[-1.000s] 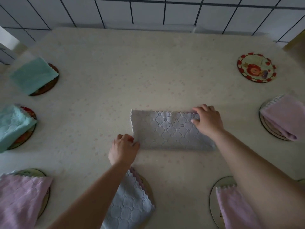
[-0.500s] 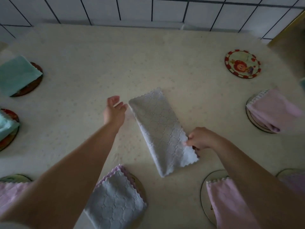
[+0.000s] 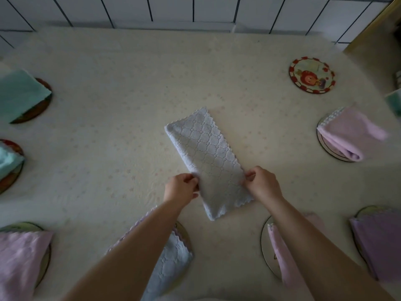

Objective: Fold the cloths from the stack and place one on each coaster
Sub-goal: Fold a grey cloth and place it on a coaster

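A pale grey cloth (image 3: 206,157) with a quilted pattern and scalloped edges lies folded into a long strip in the middle of the table, running from far left to near right. My left hand (image 3: 181,189) pinches its left long edge near the closer end. My right hand (image 3: 263,183) pinches the right edge opposite. One coaster (image 3: 311,77) with a red border and a cartoon picture sits bare at the far right.
Round coasters ring the cream table (image 3: 108,148), each under a folded cloth: teal cloths (image 3: 19,94) at the far left, pink cloths (image 3: 351,133) at the right and near corners, a grey cloth (image 3: 171,263) under my left forearm. A tiled wall (image 3: 195,11) backs the table.
The strip was turned from lying sideways to a diagonal. My left hand left the far end and came back to the near left edge; my right hand keeps its pinch.
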